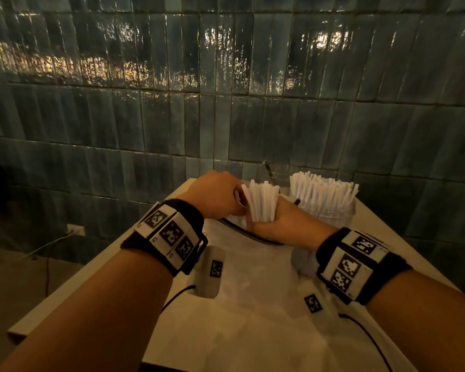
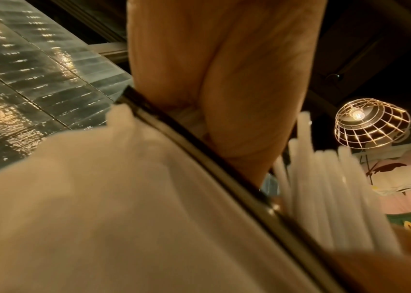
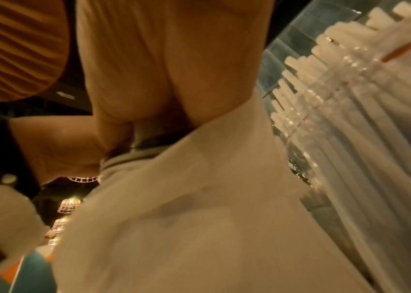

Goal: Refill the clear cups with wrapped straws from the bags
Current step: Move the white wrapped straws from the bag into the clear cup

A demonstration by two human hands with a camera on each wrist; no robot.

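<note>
Table carries the lot; big clear zip bag lies across it, soft, crinkly, prob slippery, so hold at the zip rim; left hand pinches that rim at the mouth. Clear cup behind, by the wall, already packed w/ wrapped straws; light, could tip if knocked. Right hand is curled round a straw bundle just above the bag mouth; straws light, stiff-ish, paper sleeves slide, so grip low and firm around the middle, keep upright.
</note>
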